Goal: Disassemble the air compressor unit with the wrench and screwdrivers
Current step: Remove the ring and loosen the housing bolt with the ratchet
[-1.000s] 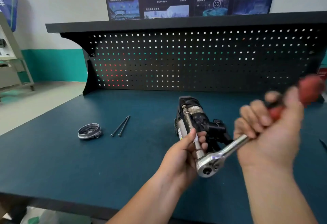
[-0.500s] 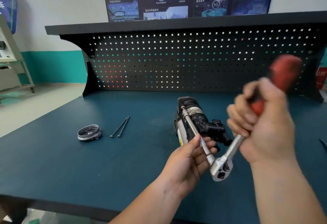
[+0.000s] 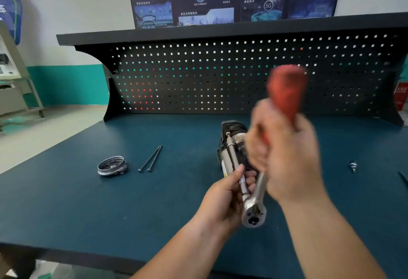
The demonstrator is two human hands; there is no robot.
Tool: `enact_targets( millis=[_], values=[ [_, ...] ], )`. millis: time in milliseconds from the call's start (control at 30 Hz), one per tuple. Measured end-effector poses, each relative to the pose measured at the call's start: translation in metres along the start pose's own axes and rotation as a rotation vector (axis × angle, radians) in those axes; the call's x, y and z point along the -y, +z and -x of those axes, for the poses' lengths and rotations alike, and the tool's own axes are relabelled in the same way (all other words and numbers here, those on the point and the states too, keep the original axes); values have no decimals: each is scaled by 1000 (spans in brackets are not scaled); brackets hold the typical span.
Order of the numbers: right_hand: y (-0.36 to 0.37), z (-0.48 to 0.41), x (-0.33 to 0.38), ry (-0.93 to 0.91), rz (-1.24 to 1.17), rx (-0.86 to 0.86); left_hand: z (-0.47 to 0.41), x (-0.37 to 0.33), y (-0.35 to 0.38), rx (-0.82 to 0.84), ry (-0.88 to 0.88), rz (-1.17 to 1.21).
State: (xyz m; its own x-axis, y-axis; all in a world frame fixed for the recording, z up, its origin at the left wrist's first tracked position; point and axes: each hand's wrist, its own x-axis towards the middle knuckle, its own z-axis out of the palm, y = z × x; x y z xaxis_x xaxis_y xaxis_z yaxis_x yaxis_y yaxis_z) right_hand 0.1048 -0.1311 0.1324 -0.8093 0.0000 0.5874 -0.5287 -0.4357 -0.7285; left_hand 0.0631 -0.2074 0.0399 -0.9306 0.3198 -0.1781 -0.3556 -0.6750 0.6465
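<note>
Leftward, a cap [image 3: 112, 165] and two bolts [image 3: 150, 158] lie loose on the counter [image 3: 66, 201] — easy to sweep off. Mid-counter, the left hand [image 3: 223, 199] pinches the extension bar [image 3: 231, 155] that runs up to the compressor [image 3: 234, 127], which lies unclamped. The right hand [image 3: 287, 157], blurred, grips the red handle of the wrench [image 3: 254, 212]. A hard swing could cock the bar off its fastener — or roll the compressor.

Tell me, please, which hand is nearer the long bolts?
Left. The left hand, gripping the extension bar, is right of the long bolts; the right hand, holding the ratchet, is farther right.
</note>
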Motion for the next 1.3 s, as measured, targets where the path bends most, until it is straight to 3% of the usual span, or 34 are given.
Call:
enact_targets(
  millis=[100,200,300,367,467,600,733,800,867,933,1000,1100,1300],
  values=[
    [-35,-1,6,-71,-407,-289,-3,0,4,5,0,108],
    [-65,11,-5,-31,-712,-614,-4,4,12,20,-9,96],
    [-81,21,-18,4,-843,-825,-4,9,13,43,6,30],
    [-81,20,-18,12,-812,-837,-3,9,11,41,5,-30],
    [-69,8,-4,0,-610,-634,2,7,8,9,13,-134],
    [-30,-8,15,0,-236,-143,4,6,9,-53,26,-141],
    [15,-8,6,-8,338,257,5,4,10,-50,39,-189],
    [30,-5,-6,-86,585,381,6,4,9,14,35,-132],
    [35,-1,-13,-121,651,415,7,4,6,-19,57,-100],
    [31,0,-11,-98,533,318,7,3,3,-7,61,-111],
    [17,-1,-3,-16,202,125,5,1,2,17,26,-96],
    [-17,-3,7,-86,-276,-143,1,-3,7,-16,-33,40],
    [-73,21,-15,-45,-850,-808,0,6,16,66,-29,81]
  ],
)
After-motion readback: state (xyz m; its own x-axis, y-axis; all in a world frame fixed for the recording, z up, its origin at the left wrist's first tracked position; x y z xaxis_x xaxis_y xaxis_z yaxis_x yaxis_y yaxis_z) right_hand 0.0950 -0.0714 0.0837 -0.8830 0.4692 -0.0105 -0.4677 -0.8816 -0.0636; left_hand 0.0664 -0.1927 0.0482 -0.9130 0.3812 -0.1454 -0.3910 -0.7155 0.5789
